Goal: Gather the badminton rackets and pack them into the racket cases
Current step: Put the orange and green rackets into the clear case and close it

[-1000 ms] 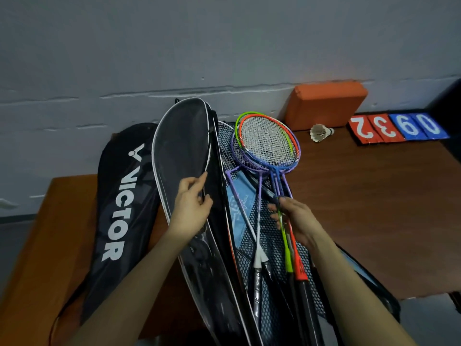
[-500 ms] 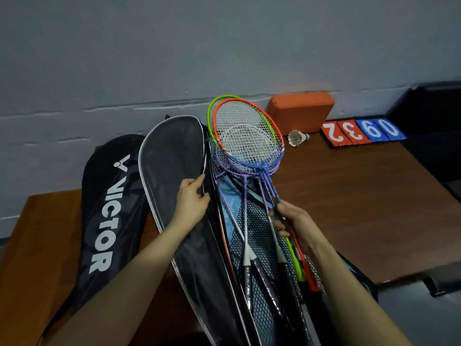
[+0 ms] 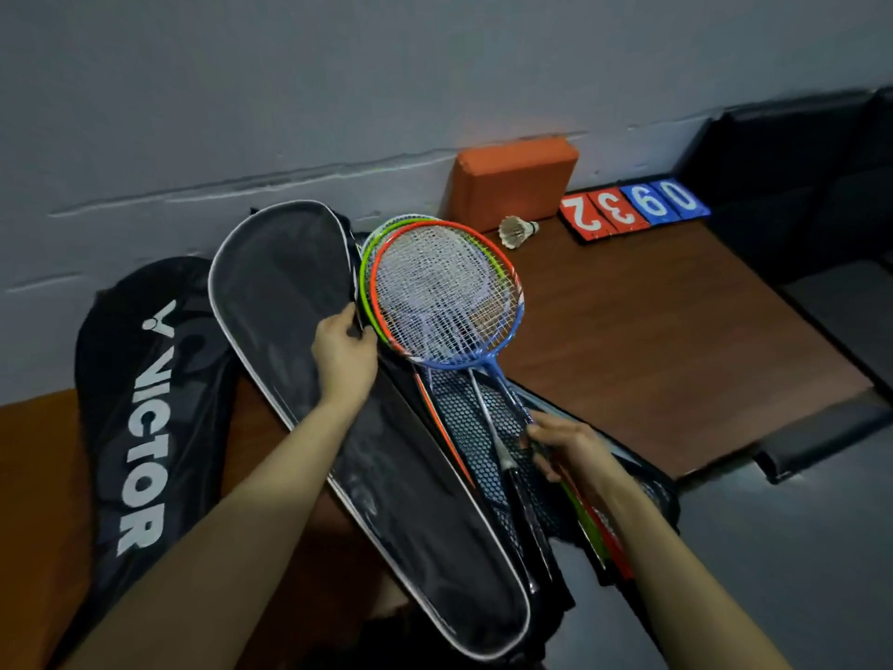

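An open black racket case (image 3: 290,302) with white piping lies on the wooden table (image 3: 652,340), its lid flap raised. My left hand (image 3: 344,353) grips the flap's right edge. A bundle of rackets (image 3: 442,295) with orange, green and blue frames lies with the heads stacked over the case's upper end. My right hand (image 3: 565,447) is closed around their shafts, above the mesh lining of the case. A second black case (image 3: 140,418) printed VICTOR lies closed to the left.
An orange foam block (image 3: 514,181) leans against the grey wall. A white shuttlecock (image 3: 517,230) lies beside it. Red and blue score number cards (image 3: 633,207) lie at the back right. A dark bench (image 3: 816,437) runs past the table's right edge.
My right hand slid the racket bundle down and left, so the heads now overlap the case's upper end. My left hand kept hold of the flap. The camera view swung left.
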Action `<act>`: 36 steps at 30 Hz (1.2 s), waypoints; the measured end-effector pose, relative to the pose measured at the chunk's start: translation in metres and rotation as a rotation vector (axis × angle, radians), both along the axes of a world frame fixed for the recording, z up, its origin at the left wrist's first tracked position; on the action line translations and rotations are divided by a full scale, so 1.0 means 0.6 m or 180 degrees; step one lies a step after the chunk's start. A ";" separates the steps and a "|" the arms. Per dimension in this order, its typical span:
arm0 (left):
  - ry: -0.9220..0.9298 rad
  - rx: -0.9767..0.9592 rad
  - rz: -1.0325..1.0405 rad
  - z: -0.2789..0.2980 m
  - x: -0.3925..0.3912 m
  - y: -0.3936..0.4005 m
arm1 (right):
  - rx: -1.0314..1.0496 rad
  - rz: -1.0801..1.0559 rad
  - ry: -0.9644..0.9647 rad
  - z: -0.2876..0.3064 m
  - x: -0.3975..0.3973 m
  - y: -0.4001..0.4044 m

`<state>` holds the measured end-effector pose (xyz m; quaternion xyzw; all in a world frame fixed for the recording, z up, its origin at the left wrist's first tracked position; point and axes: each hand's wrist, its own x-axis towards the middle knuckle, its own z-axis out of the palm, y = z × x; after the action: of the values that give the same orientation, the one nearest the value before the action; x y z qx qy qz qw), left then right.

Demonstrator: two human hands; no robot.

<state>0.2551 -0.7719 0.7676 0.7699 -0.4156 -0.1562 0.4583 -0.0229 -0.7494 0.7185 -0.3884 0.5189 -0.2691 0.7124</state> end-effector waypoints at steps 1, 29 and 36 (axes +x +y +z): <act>0.0003 -0.0015 -0.0002 -0.003 -0.002 -0.003 | 0.0078 -0.0005 -0.0009 0.002 -0.002 0.005; 0.0472 -0.0033 -0.0528 -0.038 -0.040 0.042 | 0.0227 0.0741 -0.0009 0.012 0.060 0.009; 0.0393 0.0218 -0.0646 -0.016 -0.015 0.088 | 0.0136 0.0826 -0.0264 0.013 0.142 -0.001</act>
<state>0.2462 -0.7193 0.7581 0.7280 -0.4568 -0.2630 0.4384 0.0624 -0.7498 0.7266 -0.4255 0.4401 -0.1794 0.7701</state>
